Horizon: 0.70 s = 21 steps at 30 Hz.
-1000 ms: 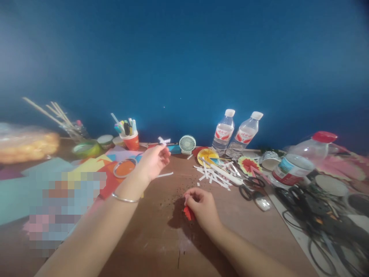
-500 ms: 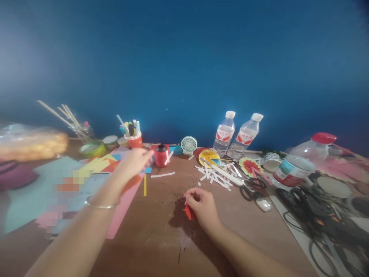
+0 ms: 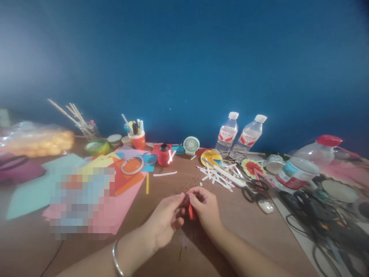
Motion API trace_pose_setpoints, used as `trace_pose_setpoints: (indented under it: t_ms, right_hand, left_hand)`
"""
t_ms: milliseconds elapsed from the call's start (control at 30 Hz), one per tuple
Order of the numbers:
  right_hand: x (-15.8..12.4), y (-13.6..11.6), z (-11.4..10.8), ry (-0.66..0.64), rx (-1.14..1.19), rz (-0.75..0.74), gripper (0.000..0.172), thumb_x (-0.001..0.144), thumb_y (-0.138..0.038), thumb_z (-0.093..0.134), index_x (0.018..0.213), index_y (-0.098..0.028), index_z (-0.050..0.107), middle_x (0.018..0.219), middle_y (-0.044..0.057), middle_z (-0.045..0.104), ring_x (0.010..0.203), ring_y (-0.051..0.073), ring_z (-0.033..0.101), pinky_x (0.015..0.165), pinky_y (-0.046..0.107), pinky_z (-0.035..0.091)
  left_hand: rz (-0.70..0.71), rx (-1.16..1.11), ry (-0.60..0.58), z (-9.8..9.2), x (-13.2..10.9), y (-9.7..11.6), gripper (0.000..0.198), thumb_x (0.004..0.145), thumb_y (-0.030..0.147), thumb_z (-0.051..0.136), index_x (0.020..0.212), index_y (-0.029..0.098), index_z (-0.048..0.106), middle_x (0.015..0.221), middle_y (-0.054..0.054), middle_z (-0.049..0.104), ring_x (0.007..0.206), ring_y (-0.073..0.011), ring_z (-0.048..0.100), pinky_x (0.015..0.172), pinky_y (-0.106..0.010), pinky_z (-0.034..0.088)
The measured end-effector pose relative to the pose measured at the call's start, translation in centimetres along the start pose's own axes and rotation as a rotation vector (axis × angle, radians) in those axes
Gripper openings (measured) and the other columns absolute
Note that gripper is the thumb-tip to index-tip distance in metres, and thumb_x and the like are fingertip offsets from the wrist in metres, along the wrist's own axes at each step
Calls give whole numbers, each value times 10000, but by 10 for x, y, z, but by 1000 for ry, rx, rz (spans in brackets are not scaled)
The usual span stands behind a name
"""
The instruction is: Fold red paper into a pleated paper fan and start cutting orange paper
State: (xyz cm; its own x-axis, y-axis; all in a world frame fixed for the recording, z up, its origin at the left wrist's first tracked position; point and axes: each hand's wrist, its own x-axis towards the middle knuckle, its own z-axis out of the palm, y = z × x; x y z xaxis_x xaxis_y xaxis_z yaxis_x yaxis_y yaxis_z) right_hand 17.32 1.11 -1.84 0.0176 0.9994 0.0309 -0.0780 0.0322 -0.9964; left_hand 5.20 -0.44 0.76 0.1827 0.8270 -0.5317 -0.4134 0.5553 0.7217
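Observation:
My right hand (image 3: 203, 207) pinches a small folded piece of red paper (image 3: 191, 212) between thumb and fingertips, just above the brown table (image 3: 155, 250). Part of the paper hangs below the pinch, and its upper end is covered by fingers. Close on its left is my left hand (image 3: 168, 217), with a silver bangle at the wrist. Its thumb side points toward the right fingertips and its other fingers curl loosely, with a gap between; nothing shows in them. Beyond the hands lie dark specks (image 3: 198, 184) and a heap of white paper strips (image 3: 215, 175).
A red jar (image 3: 165, 157), a cup of pens (image 3: 137, 140), a small fan (image 3: 191, 145) and two water bottles (image 3: 227, 135) stand along the wall. Coloured paper (image 3: 129, 200) and a tape roll (image 3: 132, 165) lie left; scissors (image 3: 252, 190) and a large bottle (image 3: 300, 169) are right.
My left hand has moved back and right from near the red jar to beside my right hand. The tape roll shows now. My right hand keeps hold of the red paper.

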Motion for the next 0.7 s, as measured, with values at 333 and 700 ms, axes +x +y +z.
trace_pose_setpoints:
  t_ms: [333,700]
  right_hand:
    - [6,3,-2,78,35,3,130,729,-277,575,709,-150,594,604,9,612,550,129,553,544,225,435]
    - [9,4,-3,52,-143,3,142,731,-253,549,664,-145,612,572,8,610,517,120,525,518,211,406]
  left_hand:
    - [241,102,125,8,17,-15,224,707,360,636,788,153,611,646,1,535,534,-66,484,415,-139,331]
    - [709,599,63,-7,25,13,103,785,277,527,743,183,534,830,-7,550,767,-128,522,687,-227,417]
